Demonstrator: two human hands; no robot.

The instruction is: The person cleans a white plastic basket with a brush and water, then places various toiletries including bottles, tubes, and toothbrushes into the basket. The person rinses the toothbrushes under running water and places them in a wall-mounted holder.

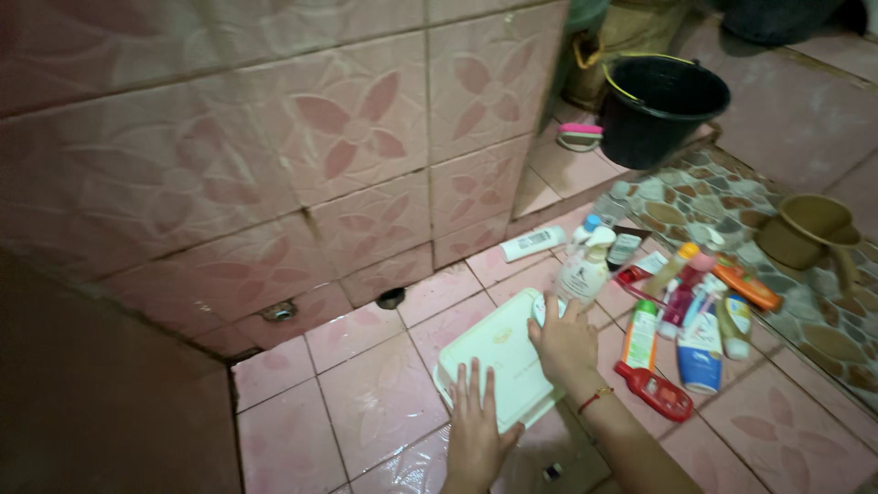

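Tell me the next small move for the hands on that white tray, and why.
Probably curl the fingers under the rim and lift. The left hand lies flat on the near edge of the white tray, the right hand flat on its far corner. Neither hand grips it yet, and the tray lies flat on the wet pink floor tiles.

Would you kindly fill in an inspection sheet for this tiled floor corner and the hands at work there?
Surface: pink tiled floor, glossy, possibly wet.
Job's things: white rectangular lid lying flat on the floor.
Clutter: bottles and tubes heaped right of the lid; white pump bottle upright.
Grippers: left hand flat on the lid's near edge; right hand on its far right corner, red string at the wrist.
Cables: nothing seen.
Surroundings: pink flowered wall tiles; black bucket; brown dipper on pebble flooring.
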